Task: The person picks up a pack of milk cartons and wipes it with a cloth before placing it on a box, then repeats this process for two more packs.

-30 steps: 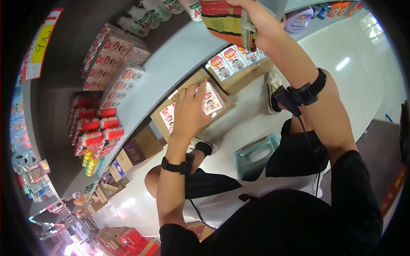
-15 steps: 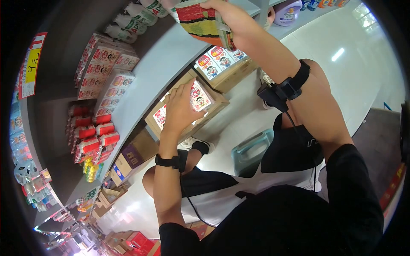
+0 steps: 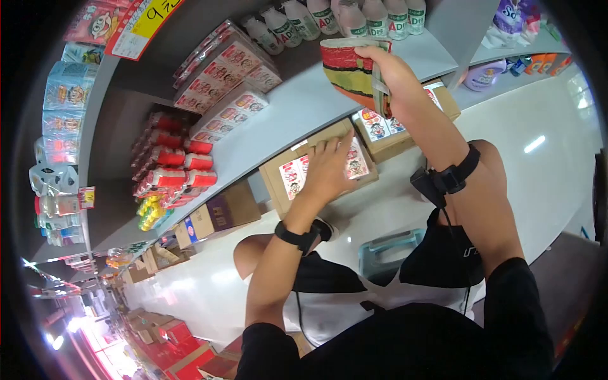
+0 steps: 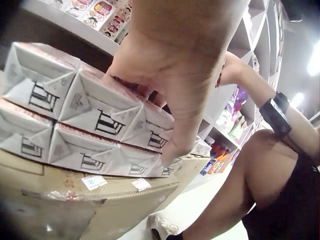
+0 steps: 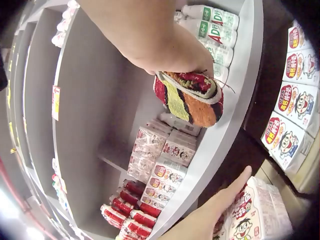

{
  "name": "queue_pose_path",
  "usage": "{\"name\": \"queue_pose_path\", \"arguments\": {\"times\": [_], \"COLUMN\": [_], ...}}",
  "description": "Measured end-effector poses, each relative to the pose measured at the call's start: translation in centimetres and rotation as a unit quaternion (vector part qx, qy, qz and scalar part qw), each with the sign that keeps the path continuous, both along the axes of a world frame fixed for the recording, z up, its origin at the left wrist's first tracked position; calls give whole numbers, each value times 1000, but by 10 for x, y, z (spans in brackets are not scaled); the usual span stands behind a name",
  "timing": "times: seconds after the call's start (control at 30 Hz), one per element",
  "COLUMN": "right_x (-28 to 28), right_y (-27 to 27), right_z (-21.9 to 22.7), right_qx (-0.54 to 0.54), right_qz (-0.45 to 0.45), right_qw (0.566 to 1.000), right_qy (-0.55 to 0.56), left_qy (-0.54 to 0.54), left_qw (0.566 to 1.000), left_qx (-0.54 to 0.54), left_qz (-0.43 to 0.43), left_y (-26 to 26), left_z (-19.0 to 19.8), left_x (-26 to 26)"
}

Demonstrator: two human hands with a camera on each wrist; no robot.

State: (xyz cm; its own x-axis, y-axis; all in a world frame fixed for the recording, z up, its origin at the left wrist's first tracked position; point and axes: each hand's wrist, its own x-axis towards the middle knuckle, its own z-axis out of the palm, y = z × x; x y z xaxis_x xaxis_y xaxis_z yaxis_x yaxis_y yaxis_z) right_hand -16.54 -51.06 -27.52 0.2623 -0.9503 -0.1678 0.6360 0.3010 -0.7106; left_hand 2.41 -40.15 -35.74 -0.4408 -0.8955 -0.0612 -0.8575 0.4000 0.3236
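Observation:
My left hand [image 3: 328, 174] grips a pack of small white drink cartons [image 4: 102, 117] with red cartoon prints. In the left wrist view the thumb presses the near end while the fingers reach over the top, their tips partly hidden. Beneath is an open cardboard box [image 4: 145, 202], with more printed cartons [image 3: 292, 180] beside the hand in the head view. My right hand [image 3: 394, 69] pinches a folded cloth [image 5: 177, 102] striped red, yellow-green, black and orange. It hangs above the front edge of the grey shelf [image 3: 304, 111].
White AD bottles [image 3: 304, 22] line the back of the shelf. Shrink-wrapped carton packs [image 3: 221, 79] and red bottles [image 3: 168, 158] stand further left. A second carton box [image 3: 443, 104] is on the floor to the right. A teal plastic stool [image 3: 389, 247] is between the knees.
The head view has swung, so the shelf appears further right and lower, showing more bottles. The cloth in my right hand is nearer my left hand, which stays at the carton pack.

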Motion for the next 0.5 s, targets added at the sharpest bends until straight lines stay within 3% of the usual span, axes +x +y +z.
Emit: {"name": "queue_pose_path", "arguments": {"times": [0.1, 0.2, 0.43, 0.5], "right_x": [-8, -16, -46, -56], "right_y": [3, 3, 11, 15], "right_z": [-13, -16, -14, -9], "right_qx": [13, 14, 14, -4], "right_qz": [-10, -19, -10, -34], "right_qw": [1000, 1000, 998, 999], "right_qy": [9, 3, 60, 14], "left_qy": [58, -95, -35, -31], "left_qw": [997, 995, 995, 994], "left_qx": [40, 14, 20, 19], "left_qz": [-11, 21, 93, 100], "left_y": [1, 15, 28, 29], "left_z": [4, 18, 13, 15], "left_x": [10, 29, 67, 64]}}
